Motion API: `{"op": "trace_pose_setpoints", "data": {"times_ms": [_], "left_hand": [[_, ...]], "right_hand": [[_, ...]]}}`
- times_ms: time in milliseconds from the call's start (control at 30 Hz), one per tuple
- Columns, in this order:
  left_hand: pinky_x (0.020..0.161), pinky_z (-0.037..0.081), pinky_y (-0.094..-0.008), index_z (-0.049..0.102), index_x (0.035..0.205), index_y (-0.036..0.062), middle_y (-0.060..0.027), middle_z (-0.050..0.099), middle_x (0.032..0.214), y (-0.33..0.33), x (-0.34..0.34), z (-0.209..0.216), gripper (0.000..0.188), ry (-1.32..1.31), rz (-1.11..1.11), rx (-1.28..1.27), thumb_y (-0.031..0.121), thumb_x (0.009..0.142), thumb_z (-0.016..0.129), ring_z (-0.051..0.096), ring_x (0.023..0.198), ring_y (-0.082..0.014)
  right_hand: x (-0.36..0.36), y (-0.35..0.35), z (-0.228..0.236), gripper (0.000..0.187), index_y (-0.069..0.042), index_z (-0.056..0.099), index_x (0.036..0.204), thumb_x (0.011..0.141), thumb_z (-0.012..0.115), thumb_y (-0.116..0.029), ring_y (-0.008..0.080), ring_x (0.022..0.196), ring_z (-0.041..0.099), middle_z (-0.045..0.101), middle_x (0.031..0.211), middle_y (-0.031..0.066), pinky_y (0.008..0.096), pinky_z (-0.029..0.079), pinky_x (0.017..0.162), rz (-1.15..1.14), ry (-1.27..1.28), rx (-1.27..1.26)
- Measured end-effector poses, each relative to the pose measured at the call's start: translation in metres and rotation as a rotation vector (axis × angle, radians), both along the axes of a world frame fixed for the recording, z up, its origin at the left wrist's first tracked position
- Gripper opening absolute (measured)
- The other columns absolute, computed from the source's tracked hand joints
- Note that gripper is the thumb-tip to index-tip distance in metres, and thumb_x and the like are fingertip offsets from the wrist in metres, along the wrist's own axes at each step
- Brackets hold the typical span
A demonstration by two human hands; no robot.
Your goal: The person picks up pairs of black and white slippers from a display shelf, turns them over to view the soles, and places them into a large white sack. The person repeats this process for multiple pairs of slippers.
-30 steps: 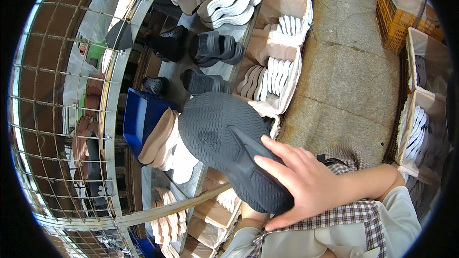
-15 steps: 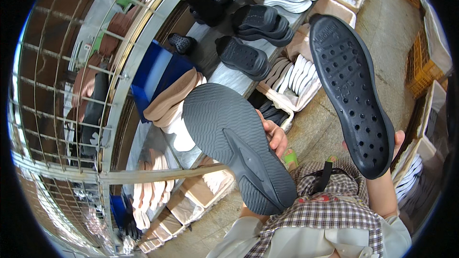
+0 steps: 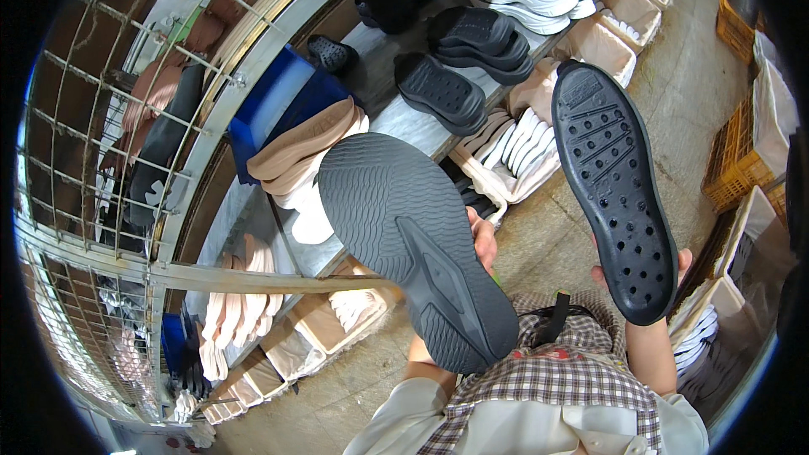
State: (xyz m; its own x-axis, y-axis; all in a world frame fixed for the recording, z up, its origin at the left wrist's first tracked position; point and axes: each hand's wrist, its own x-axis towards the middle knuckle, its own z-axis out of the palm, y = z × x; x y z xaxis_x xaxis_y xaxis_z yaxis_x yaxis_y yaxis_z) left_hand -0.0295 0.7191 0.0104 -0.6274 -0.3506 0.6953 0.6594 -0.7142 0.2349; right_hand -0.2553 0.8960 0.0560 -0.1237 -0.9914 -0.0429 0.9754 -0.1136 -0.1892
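Within curled left fingers point(image 3: 484, 243), one dark sole point(image 3: 396, 202) is showing its tread, while right fingers point(image 3: 684, 259) are clasping a second sole point(image 3: 608, 177) edge to edge, neither yet set down.

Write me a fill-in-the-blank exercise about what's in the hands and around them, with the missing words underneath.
1. The left hand holds a dark sole with a wavy tread, and the right hand holds a black sole dotted with round ____.
2. The container beside the beige soles is coloured ____.
3. The wire mesh stands on the picture's ____ side.

Missing words: holes; blue; left.
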Motion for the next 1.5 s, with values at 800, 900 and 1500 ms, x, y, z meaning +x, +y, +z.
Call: {"op": "trace_pose_setpoints", "data": {"times_ms": [800, 900, 1500], "left_hand": [[0.058, 0.052, -0.0293, 0.05, 0.122, -0.001, -0.0165, 0.055, 0.087, 0.026, -0.049, 0.032, 0.061, -0.133, 0.056, 0.263, 0.04, 0.08, 0.066, 0.058, 0.074, -0.0276], [0.058, 0.052, -0.0329, 0.046, 0.125, 0.0055, -0.0143, 0.054, 0.096, 0.027, -0.049, 0.03, 0.065, -0.174, 0.047, 0.3, 0.037, 0.074, 0.071, 0.058, 0.078, -0.0263], [0.071, 0.052, -0.0371, 0.039, 0.141, 0.0214, -0.0002, 0.047, 0.139, 0.008, 0.087, -0.024, 0.066, 0.04, 0.18, 0.433, 0.023, 0.082, 0.069, 0.053, 0.111, -0.024]], "right_hand": [[-0.017, 0.023, -0.008, 0.086, 0.001, 0.035, 0.138, 0.075, 0.066, -0.047, 0.0402, 0.108, 0.056, 0.044, 0.133, 0.0267, 0.0552, 0.048, 0.087, -0.044, 0.141, -0.146], [-0.021, 0.025, -0.013, 0.086, 0.0, 0.032, 0.14, 0.076, 0.065, -0.047, 0.0422, 0.117, 0.049, 0.04, 0.136, 0.0271, 0.0585, 0.046, 0.09, -0.038, 0.137, -0.156], [0.036, -0.205, 0.026, 0.067, -0.009, 0.05, 0.129, 0.085, 0.038, -0.059, 0.0328, 0.109, 0.057, 0.056, 0.125, 0.0167, 0.0508, 0.048, 0.087, 0.358, 0.178, 0.054]]}}
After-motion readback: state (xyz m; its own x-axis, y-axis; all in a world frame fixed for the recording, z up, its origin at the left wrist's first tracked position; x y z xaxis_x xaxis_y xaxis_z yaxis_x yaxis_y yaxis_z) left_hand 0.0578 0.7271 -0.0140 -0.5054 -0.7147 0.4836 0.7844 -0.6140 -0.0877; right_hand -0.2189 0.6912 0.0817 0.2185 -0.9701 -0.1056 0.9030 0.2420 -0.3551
